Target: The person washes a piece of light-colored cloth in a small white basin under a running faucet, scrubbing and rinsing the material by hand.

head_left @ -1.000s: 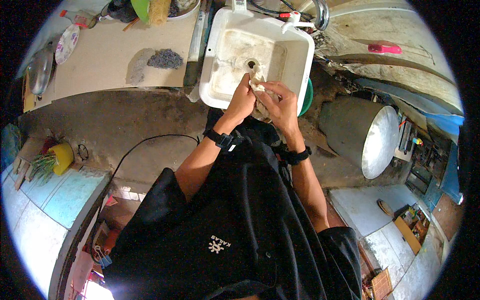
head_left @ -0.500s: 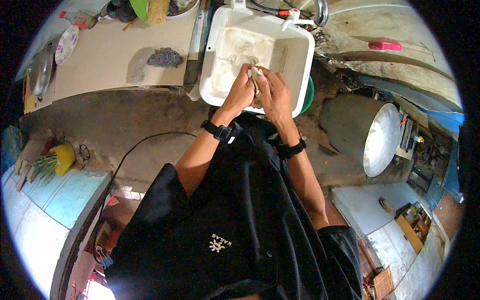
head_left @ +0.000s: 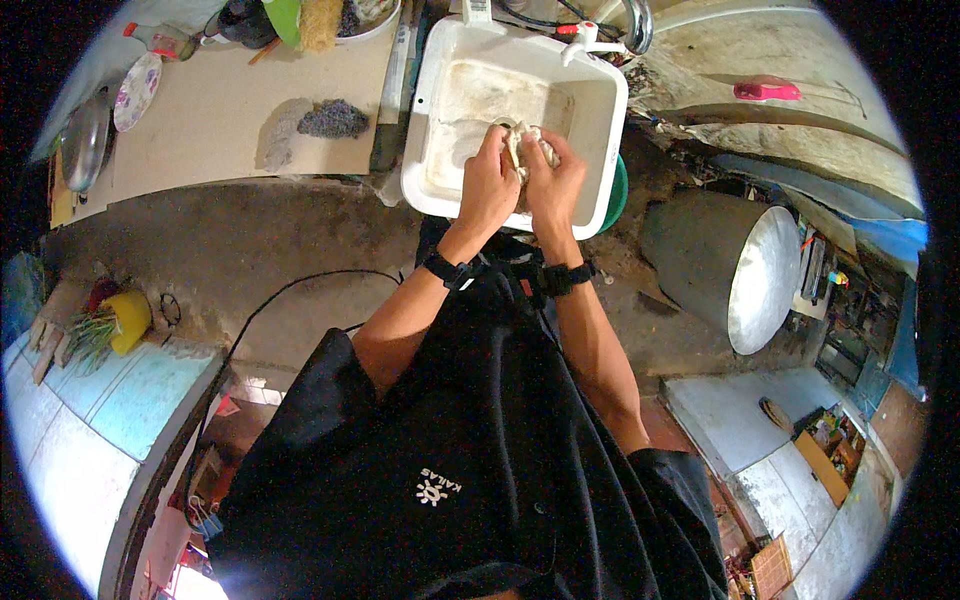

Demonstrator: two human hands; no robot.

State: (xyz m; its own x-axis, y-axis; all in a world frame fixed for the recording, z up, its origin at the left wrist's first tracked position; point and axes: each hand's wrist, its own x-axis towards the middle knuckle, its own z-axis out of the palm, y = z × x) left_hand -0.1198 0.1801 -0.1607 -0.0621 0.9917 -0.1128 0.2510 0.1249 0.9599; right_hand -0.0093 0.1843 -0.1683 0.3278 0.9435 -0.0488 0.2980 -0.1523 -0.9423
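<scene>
Both hands work over a white rectangular sink (head_left: 440, 120) set at the far edge of the work area. The left hand (head_left: 488, 185) and the right hand (head_left: 552, 180) are pressed together around a pale, crumpled cloth (head_left: 527, 145) — fingers curled shut on it, with a bunch of fabric showing above the knuckles. The cloth sits over the near half of the basin, just inside the front rim. Each wrist carries a dark band.

A white tap (head_left: 590, 35) stands at the far rim of the sink. Left of the sink lies a beige tabletop (head_left: 210, 100); a dark scouring pad (head_left: 333, 118) rests on it, near the sink's left wall but apart from it. A round metal lid (head_left: 85, 140) and a patterned plate (head_left: 135, 90) lie at the tabletop's far left end. A large metal pot (head_left: 730, 265) stands on the ground to the right — well apart from the hands.
</scene>
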